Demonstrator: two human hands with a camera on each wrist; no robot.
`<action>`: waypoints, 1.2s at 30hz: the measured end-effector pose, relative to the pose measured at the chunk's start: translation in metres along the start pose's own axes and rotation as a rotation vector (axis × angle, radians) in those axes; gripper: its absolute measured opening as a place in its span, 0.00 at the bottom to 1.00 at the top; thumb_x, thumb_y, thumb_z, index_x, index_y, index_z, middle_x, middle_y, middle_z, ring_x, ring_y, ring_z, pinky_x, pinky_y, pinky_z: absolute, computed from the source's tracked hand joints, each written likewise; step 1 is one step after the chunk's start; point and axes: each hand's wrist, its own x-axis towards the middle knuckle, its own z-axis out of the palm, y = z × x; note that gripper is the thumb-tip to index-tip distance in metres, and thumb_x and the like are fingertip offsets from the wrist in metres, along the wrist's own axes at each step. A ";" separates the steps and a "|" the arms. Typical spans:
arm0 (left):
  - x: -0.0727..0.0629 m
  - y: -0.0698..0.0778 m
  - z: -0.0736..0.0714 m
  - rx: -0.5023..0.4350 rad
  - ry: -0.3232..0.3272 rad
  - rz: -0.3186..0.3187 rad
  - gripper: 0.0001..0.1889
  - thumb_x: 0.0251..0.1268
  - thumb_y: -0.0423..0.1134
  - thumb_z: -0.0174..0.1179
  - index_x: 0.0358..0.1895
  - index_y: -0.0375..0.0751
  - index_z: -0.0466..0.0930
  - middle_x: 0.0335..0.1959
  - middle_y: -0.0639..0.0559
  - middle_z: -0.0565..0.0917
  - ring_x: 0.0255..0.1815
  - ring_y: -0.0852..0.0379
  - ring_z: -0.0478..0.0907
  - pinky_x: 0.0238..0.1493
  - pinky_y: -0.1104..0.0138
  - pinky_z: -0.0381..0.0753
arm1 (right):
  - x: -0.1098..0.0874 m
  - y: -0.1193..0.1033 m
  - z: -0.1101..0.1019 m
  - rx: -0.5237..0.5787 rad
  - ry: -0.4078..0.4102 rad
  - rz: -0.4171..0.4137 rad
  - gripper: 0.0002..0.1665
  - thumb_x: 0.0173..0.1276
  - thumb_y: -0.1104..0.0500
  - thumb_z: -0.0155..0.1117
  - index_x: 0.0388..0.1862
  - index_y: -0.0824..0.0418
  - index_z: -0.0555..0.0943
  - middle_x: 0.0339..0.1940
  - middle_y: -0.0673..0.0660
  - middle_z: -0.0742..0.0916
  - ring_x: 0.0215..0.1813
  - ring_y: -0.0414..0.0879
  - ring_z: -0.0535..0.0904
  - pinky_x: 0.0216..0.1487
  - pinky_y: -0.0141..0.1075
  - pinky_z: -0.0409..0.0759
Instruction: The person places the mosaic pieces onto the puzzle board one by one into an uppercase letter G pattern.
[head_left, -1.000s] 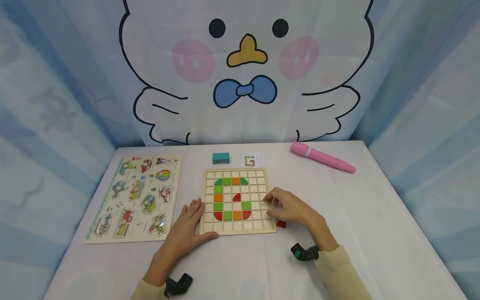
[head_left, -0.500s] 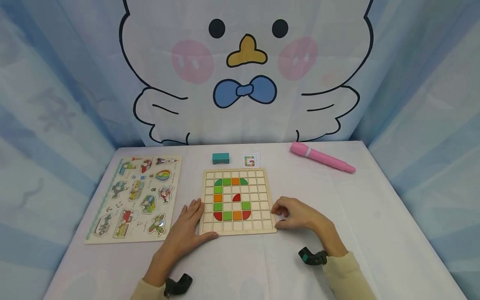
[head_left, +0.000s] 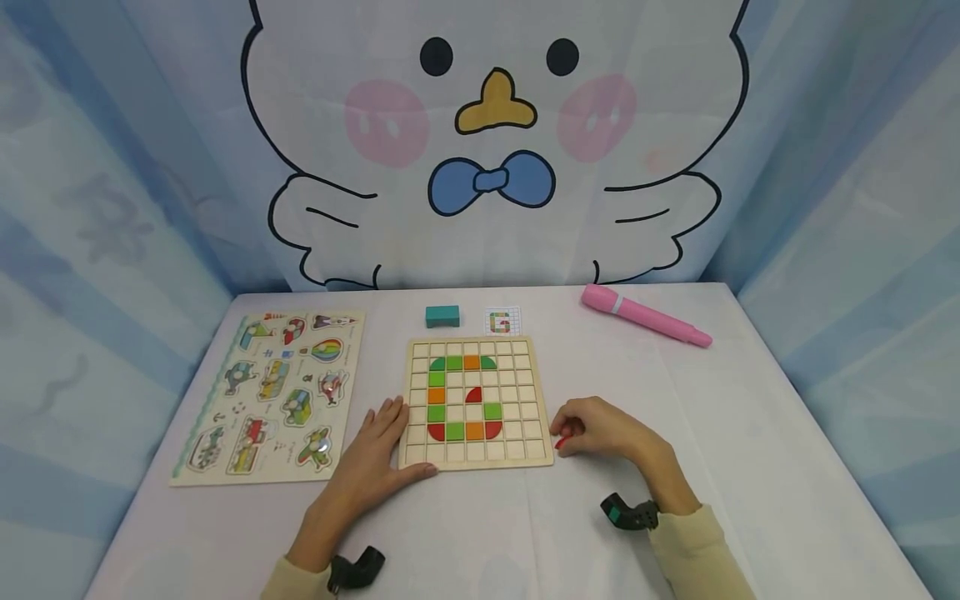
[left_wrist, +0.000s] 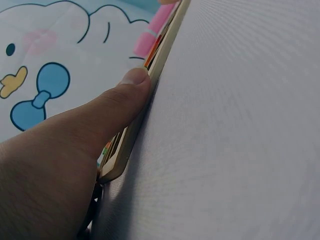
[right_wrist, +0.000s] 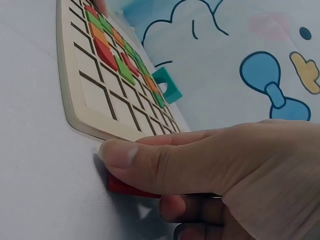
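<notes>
A square wooden grid board (head_left: 528, 396) lies mid-table, with green, orange and red tiles in some cells. One red quarter-round tile (head_left: 473, 395) sits alone inside the ring of tiles. My left hand (head_left: 367, 467) rests against the board's left side, fingers straight, its thumb (left_wrist: 117, 107) on the near rim. Just off the board's right edge, my right hand (head_left: 611, 429) pinches a red tile (head_left: 561, 442) between thumb and fingers. In the right wrist view that red tile (right_wrist: 131, 188) shows below the thumb, low over the cloth; the fingers and thumb hide much of it.
Left of the grid board lies a picture puzzle board (head_left: 341, 417) with vehicle pieces. Behind the grid board are a teal block (head_left: 442, 317) with a curved notch and a small pattern card (head_left: 502, 321). A thick pink marker (head_left: 648, 317) lies at back right.
My right hand has moved off the board's right rim to the right and now pinches the red tile that lay on the cloth there. The left hand has stayed put.
</notes>
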 end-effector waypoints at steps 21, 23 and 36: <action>0.000 0.000 0.002 0.002 -0.010 -0.009 0.58 0.52 0.72 0.65 0.77 0.35 0.58 0.81 0.42 0.58 0.83 0.43 0.52 0.84 0.49 0.50 | 0.013 -0.010 -0.008 0.020 0.076 -0.037 0.04 0.69 0.62 0.67 0.40 0.59 0.81 0.32 0.49 0.83 0.34 0.39 0.74 0.34 0.27 0.76; 0.000 0.000 0.002 0.002 -0.017 -0.018 0.58 0.52 0.73 0.65 0.78 0.36 0.58 0.81 0.43 0.57 0.83 0.44 0.51 0.84 0.49 0.49 | 0.019 -0.014 -0.006 0.018 0.112 -0.041 0.04 0.69 0.62 0.67 0.41 0.60 0.82 0.33 0.49 0.84 0.34 0.40 0.74 0.35 0.27 0.77; -0.001 0.000 0.001 -0.003 0.003 -0.005 0.57 0.51 0.71 0.67 0.77 0.35 0.60 0.80 0.41 0.59 0.82 0.42 0.53 0.84 0.48 0.51 | 0.067 -0.045 0.021 0.033 0.280 -0.047 0.10 0.73 0.60 0.63 0.49 0.61 0.83 0.40 0.51 0.86 0.39 0.40 0.77 0.44 0.30 0.82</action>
